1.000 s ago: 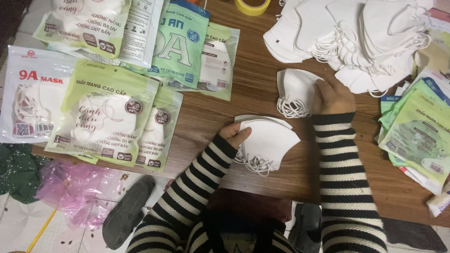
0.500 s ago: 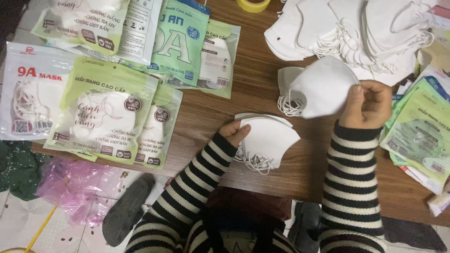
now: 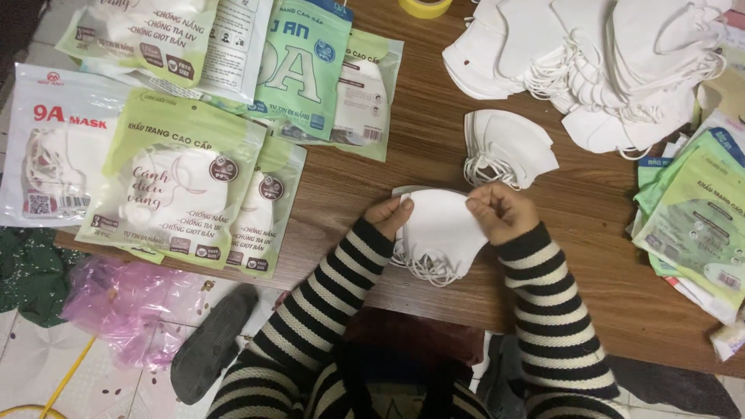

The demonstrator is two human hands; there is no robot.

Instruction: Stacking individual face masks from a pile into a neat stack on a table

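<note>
**Two hands square up a small stack of white face masks on a wooden table**

Seen from above, two arms in black-and-white striped sleeves reach onto a brown wooden table [image 3: 434,132]. The left hand [image 3: 390,216] and right hand [image 3: 500,211] pinch the top edge of a small stack of folded white masks [image 3: 441,233], fingers closed narrowly on it from either side. The stack lies flat at the table's near edge, its thin white ear loops spilling out below.

Just beyond the right hand sits a second small pile of masks [image 3: 508,147], apart from the held stack, loops trailing to its left. Farther back, at the upper right, a large loose heap of white masks [image 3: 605,62] spreads across the table, seemingly still unsorted.

To the left lie filled green and white packets [image 3: 182,182], each showing a mask through a clear window. At the right edge, a pile of flat green packets [image 3: 691,225] appears empty. A yellow tape roll [image 3: 424,6] peeks in at the top.

Judging by this, several packets are finished, one batch is being gathered, and most of the loose masks remain.
</note>
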